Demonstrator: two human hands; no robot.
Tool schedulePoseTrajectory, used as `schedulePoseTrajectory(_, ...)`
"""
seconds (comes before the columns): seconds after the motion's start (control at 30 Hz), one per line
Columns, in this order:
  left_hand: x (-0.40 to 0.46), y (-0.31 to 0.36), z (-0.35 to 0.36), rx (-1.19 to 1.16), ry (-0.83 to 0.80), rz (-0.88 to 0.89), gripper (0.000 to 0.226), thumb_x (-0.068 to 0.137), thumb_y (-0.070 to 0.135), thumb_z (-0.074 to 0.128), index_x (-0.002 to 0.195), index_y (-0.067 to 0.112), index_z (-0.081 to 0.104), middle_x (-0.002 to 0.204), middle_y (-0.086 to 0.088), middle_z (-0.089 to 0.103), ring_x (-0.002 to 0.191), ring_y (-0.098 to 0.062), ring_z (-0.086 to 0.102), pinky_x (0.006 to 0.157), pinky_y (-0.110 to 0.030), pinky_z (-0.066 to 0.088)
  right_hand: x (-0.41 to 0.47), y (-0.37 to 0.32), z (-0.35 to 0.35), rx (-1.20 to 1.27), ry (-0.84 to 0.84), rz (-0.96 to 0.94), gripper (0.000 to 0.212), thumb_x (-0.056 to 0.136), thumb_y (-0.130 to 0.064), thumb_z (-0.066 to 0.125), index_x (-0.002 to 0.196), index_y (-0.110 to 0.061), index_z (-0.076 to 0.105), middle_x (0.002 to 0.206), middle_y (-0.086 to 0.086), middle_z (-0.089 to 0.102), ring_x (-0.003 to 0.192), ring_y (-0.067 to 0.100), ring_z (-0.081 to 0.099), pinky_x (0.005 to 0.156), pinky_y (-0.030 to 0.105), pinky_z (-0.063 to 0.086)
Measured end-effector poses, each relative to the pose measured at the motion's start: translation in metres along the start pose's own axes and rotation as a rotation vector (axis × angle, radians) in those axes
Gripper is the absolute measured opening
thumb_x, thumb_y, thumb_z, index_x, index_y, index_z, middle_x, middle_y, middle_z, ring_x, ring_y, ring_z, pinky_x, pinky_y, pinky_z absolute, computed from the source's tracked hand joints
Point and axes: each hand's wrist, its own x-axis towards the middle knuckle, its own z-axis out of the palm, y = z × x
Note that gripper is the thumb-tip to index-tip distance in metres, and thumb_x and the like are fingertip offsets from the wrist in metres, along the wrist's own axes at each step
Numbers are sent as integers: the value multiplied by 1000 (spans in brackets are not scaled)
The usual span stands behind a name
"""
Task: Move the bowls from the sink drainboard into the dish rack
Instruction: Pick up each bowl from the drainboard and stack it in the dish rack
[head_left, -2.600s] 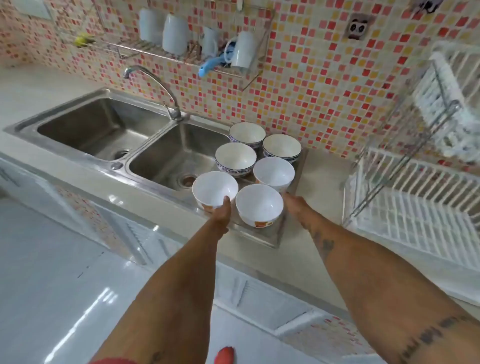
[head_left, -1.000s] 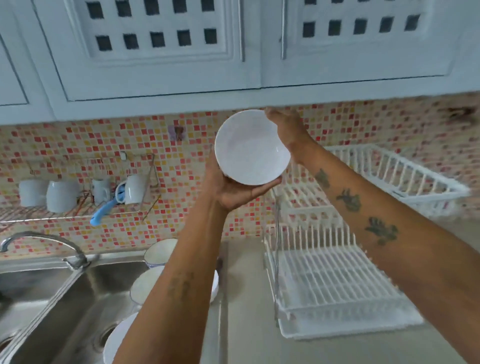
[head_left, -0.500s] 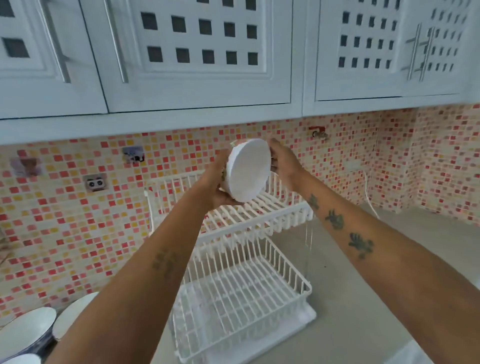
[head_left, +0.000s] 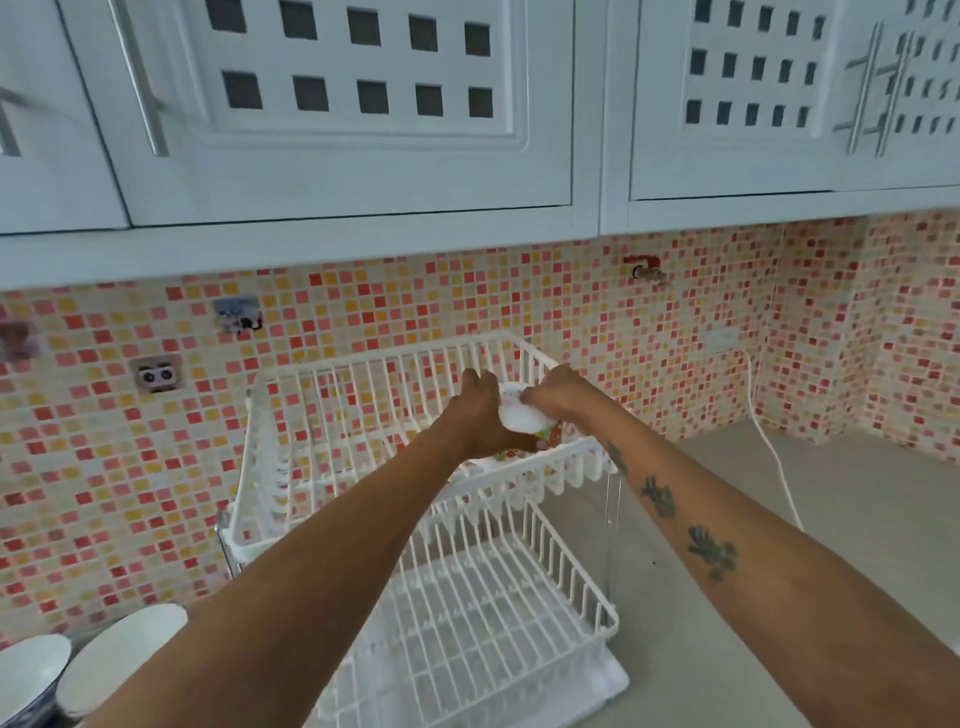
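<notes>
A white bowl (head_left: 521, 417) with a coloured pattern on its side is turned upside down in the upper tier of the white two-tier dish rack (head_left: 322, 395), near that tier's right front corner. My left hand (head_left: 480, 410) grips it from the left and my right hand (head_left: 558, 397) holds it from the right and above. Both hands hide most of the bowl. Whether it rests on the rack's wires is hard to tell. Two more white bowls (head_left: 122, 657) show at the bottom left edge, partly cut off. The lower tier (head_left: 498, 623) holds nothing.
The rack stands on a grey counter (head_left: 779, 519) against a pink and orange mosaic wall. White cupboards hang overhead. A white cable (head_left: 769, 441) runs down the wall onto the counter at the right of the rack.
Both hands have carried the bowl down from in front of the wall into the rack's upper tier and turned it bottom up.
</notes>
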Motion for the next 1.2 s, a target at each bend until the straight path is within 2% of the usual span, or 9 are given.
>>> schedulePoseTrajectory(0.27, 3, -5, 5, -21, 27, 36, 101, 64, 52, 83, 134, -2, 34, 136, -17, 32, 117, -36, 50, 96, -44, 48, 9, 3, 3, -66, 111, 4, 44, 90, -18, 61, 128, 1, 51, 123, 17, 62, 102, 29, 62, 73, 30, 45)
schedulePoseTrajectory(0.53, -7, -11, -13, -84, 22, -18, 107, 66, 54, 81, 141, 3, 26, 144, -15, 31, 127, -33, 45, 101, -44, 45, -1, -7, 14, -97, 412, -181, 26, 86, -13, 67, 107, 4, 66, 106, 19, 68, 95, 33, 67, 70, 29, 45)
schedulePoseTrajectory(0.6, -16, -19, -31, -127, 67, -7, 106, 68, 57, 78, 144, 5, 26, 149, -15, 30, 132, -32, 42, 105, -40, 42, -7, -20, 15, -55, 418, -251, 19, 88, -11, 63, 95, 5, 70, 90, 17, 69, 84, 28, 67, 73, 27, 47)
schedulePoseTrajectory(0.7, -37, -46, -63, -233, 182, -24, 90, 74, 59, 71, 141, 9, 35, 144, -10, 40, 129, -27, 46, 96, -33, 41, -25, -53, 24, 7, 369, -349, 32, 87, -8, 57, 56, 0, 55, 50, 10, 47, 46, 16, 48, 61, 22, 45)
schedulePoseTrajectory(0.8, -67, -93, -101, -353, 376, -103, 61, 84, 62, 58, 116, 10, 52, 115, -4, 56, 113, -21, 56, 91, -35, 46, -50, -97, 49, 123, 297, -511, 38, 88, -10, 54, 52, 2, 52, 46, 13, 46, 40, 15, 46, 55, 24, 42)
schedulePoseTrajectory(0.93, -131, -168, -150, -535, 638, -262, 34, 96, 49, 46, 82, 18, 47, 80, -4, 53, 75, -20, 54, 78, -40, 48, -89, -160, 114, 358, 114, -691, 39, 88, -11, 55, 50, -2, 50, 47, 8, 36, 38, 14, 29, 56, 18, 39)
schedulePoseTrajectory(1.07, -206, -240, -178, -630, 799, -499, 39, 99, 44, 42, 106, 8, 56, 102, -10, 61, 92, -25, 59, 82, -41, 52, -136, -217, 193, 426, -46, -824, 43, 89, -11, 55, 51, 7, 45, 42, 13, 39, 30, 13, 37, 55, 26, 51)
schedulePoseTrajectory(1.13, -250, -269, -187, -696, 857, -586, 36, 99, 45, 42, 91, 12, 54, 88, -6, 57, 79, -19, 54, 68, -34, 47, -160, -237, 238, 406, -130, -885, 40, 91, -12, 52, 57, 10, 49, 47, 13, 42, 39, 17, 46, 66, 33, 54)
schedulePoseTrajectory(1.2, -297, -292, -194, -776, 879, -669, 41, 98, 51, 41, 79, 17, 54, 79, -1, 55, 71, -17, 52, 64, -29, 44, -181, -250, 283, 361, -228, -912, 39, 92, -14, 51, 67, 15, 58, 70, 25, 63, 72, 27, 65, 86, 40, 52)
